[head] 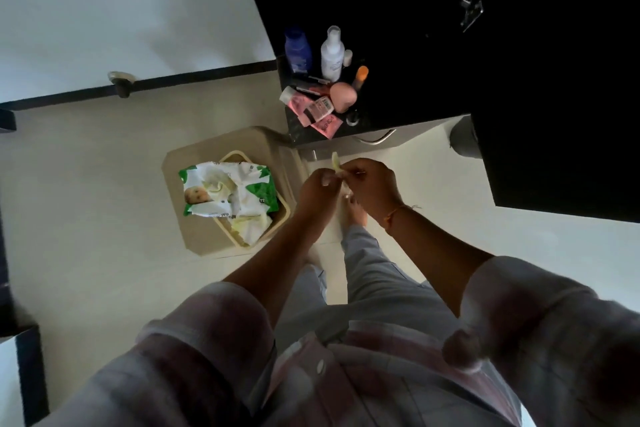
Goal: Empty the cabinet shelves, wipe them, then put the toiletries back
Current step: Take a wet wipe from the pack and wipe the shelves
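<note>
Both hands meet in the middle of the head view. My left hand and my right hand pinch a small pale wet wipe between their fingertips. A green-and-white wet wipe pack lies open on a beige stool to the left, with loose wipes under it. Several toiletries stand on the dark counter above: a blue bottle, a white spray bottle, an orange-capped bottle, a pink sponge and pink tubes.
A dark cabinet mass with a metal hinge fills the upper right. A white drawer front with a curved handle sits below the counter. My bare foot stands on the pale floor. A door stopper is at the left wall.
</note>
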{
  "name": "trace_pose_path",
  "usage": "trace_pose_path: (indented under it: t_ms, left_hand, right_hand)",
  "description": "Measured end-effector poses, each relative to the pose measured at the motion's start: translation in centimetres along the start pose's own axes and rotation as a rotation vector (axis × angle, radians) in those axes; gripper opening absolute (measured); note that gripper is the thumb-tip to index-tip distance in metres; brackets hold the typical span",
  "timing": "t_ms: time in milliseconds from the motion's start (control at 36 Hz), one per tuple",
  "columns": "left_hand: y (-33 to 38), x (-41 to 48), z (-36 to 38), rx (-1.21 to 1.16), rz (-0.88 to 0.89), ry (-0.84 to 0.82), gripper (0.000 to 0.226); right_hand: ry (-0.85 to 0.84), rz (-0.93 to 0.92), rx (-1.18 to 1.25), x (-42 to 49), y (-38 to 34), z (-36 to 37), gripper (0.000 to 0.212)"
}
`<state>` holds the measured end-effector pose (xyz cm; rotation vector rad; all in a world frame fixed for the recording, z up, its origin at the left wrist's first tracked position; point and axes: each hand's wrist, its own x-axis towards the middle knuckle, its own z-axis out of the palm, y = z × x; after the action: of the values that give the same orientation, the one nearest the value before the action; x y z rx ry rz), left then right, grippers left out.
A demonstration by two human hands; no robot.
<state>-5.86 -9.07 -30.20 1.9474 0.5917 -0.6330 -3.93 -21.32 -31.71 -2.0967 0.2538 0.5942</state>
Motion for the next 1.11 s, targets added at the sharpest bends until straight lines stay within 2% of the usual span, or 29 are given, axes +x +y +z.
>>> trace_pose_path:
  t_ms: [111, 222, 333, 500, 667, 806, 1111]
  left_hand:
    - [-1.0, -1.4, -3.2, -0.405, -0.110, 0.042, 0.028]
    - [-3.8, -1.8, -6.7, -0.513, -0.224, 0.159, 0.025]
    - [-7.7, -2.1, -9.9, -0.665, -0.346, 0.248, 0.016]
    - [-12.6, -2.1, -12.9, -0.609, -0.444, 0.390, 0.020]
    - [-15.3, -0.4, -13.8, -0.560, -0.457, 0.451, 0.025]
    - [-16.6, 1.6, -13.6, -0.517, -0.475, 0.442, 0.010]
    - [-15.3, 1.2, -14.6, -0.077, -0.357, 0.414, 0.024]
  right_hand:
    - [-0.073, 0.008, 0.112, -0.6, -2.5, 3.3, 0.015]
    - [-0.185, -0.071, 0.058, -0.9, -5.0, 7.1, 0.016]
    - [-0.368, -0.124, -0.015, -1.7, -7.1, 10.7, 0.027]
    - [-0.540, -0.145, -0.235, -1.8, -8.2, 15.0, 0.035]
    - [-0.572, -0.157, -0.408, -1.4, -8.3, 16.6, 0.039]
    - [-0.590, -0.195, -0.533, -0.8, -8.1, 17.2, 0.045]
    - [-0.578, -0.321, -0.717, -1.1, -8.9, 17.3, 0.048]
